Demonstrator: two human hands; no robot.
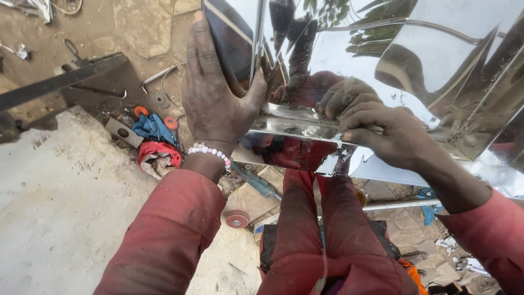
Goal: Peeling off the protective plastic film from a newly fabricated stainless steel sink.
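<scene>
Far left, 9 o'clock: pale rough concrete slab point(65, 207). Above it, at 10 o'clock, a dark flat steel bar point(60, 82) is laid on bare dirt.

At 9–10 o'clock of centre, loose clutter is seen: blue rag point(153, 128), red cloth point(159, 154), small orange-red discs point(171, 123), grey metal block with a hole point(123, 132). A larger red abrasive disc point(237, 219) lies at 6–7 o'clock.

Left hand point(215, 93), beaded pink-and-white bracelet point(210, 152) on the wrist: pressed flat, fingers pointing to 12 o'clock, thumb hooked round the left vertical corner of the large mirror-polished stainless steel sheet-metal box point(436, 71). Grip there is a palm brace, not a full wrap.

The box fills 12 to 3 o'clock, held up above the knees in red trousers point(333, 235); trees and the hands are reflected in it.

Right hand point(390, 134), 3 o'clock of centre: fingers curled down over the box's lower folded lip point(295, 121), closed on that edge.

Step judged in hand: the box is being steadied and its lower seam felt or aligned, left hand as stop, right hand pinching the lip. Next move is judged to call for firm counter-pressure at the corner and fingers kept off the raw sheet edge; it looks sharp. Whether the seam is already joined cannot be told.

A thin steel tube point(401, 205) lies at 4 o'clock, on cardboard scraps.
</scene>
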